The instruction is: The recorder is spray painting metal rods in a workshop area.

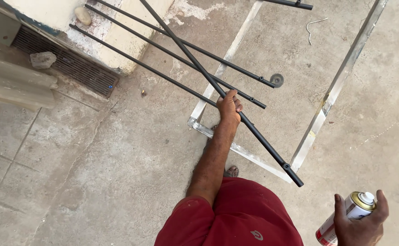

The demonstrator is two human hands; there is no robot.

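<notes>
The left hand (pixel 229 105) is gripping a black rod (pixel 263 142) at mid-frame; the right hand (pixel 361 223) is clutching a spray can (pixel 345 217), lower right. Three other rods (pixel 172 59) are looking already coated.

Concrete floor (pixel 94 182), grey, stained. Lying on it: unpainted metal frame (pixel 320 116), centre to 1 o'clock; bent wire piece (pixel 313 27), 12 o'clock; round washer (pixel 277 80); drain grate (pixel 67 61) and stone (pixel 43 59), 10 o'clock.

Black rod (pixel 254 132); white-and-red spray can (pixel 345 218) with gold collar and white nozzle; dull silver frame (pixel 340 82); red shirt (pixel 245 218); grey concrete floor (pixel 94 173).
</notes>
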